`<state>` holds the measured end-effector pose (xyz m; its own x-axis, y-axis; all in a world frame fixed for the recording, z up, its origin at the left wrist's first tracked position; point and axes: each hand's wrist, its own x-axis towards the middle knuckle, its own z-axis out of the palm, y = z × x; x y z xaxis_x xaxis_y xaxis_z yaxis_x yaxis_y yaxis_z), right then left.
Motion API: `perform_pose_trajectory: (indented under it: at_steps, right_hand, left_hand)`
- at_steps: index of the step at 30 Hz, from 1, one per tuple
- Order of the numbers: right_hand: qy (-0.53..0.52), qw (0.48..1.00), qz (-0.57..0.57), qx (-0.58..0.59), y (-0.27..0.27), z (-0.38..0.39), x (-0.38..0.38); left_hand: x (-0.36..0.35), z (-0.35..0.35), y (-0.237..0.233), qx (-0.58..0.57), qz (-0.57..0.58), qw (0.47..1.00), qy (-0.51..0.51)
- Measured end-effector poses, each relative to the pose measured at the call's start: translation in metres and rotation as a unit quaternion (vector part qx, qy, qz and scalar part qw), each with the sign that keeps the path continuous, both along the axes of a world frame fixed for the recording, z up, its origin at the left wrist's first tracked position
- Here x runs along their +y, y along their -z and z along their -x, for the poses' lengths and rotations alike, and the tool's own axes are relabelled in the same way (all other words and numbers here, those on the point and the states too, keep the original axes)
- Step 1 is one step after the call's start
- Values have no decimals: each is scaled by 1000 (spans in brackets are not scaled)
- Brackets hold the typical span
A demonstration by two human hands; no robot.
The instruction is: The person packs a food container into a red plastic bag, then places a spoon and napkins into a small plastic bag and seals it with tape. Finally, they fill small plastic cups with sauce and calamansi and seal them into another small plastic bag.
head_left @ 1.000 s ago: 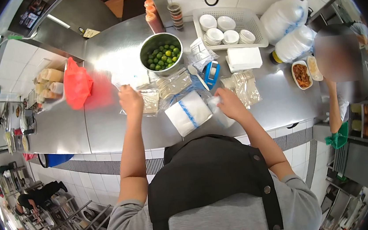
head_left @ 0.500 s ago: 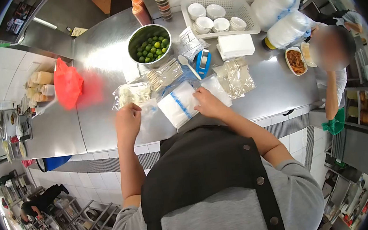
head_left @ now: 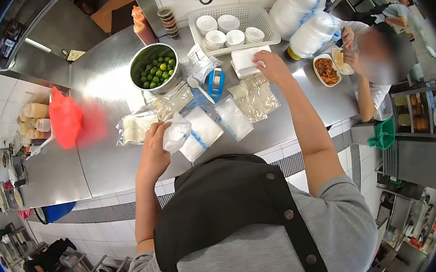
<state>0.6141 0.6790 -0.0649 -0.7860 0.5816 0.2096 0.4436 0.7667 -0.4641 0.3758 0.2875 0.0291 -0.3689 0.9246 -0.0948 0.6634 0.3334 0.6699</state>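
My left hand (head_left: 154, 148) holds a small clear plastic bag (head_left: 176, 133) just above the steel counter (head_left: 110, 157), next to a wrapped stack of white bags with a blue band (head_left: 202, 133). My right hand (head_left: 272, 66) is stretched far forward and rests on a stack of white napkins (head_left: 243, 61) in front of the white basket of bowls (head_left: 231, 28). A bag of plastic spoons (head_left: 134, 128) lies left of my left hand. Bags of clear cutlery (head_left: 254, 97) lie below my right arm.
A steel bowl of limes (head_left: 156, 68), a blue tape dispenser (head_left: 215, 80), sauce bottles (head_left: 142, 28) and a red bag (head_left: 65, 117) sit on the counter. Bagged white containers (head_left: 307, 22) stand at the back right. A person (head_left: 379, 63) eats at the right end beside a food dish (head_left: 326, 70).
My left hand has lifted the small clear bag off the counter. My right hand left the banded white stack and reached forward to the napkins. The view shifted left.
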Motion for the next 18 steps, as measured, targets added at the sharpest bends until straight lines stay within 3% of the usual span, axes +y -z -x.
perform_pose_trajectory:
  at_steps: [10,18]
  right_hand:
    - [-3,998,46,-32,-3,1,12]
    - [-31,997,67,-7,0,0,24]
  left_hand:
    - [-14,-1,6,-34,62,997,-10]
    - [-12,-6,10,-12,34,999,10]
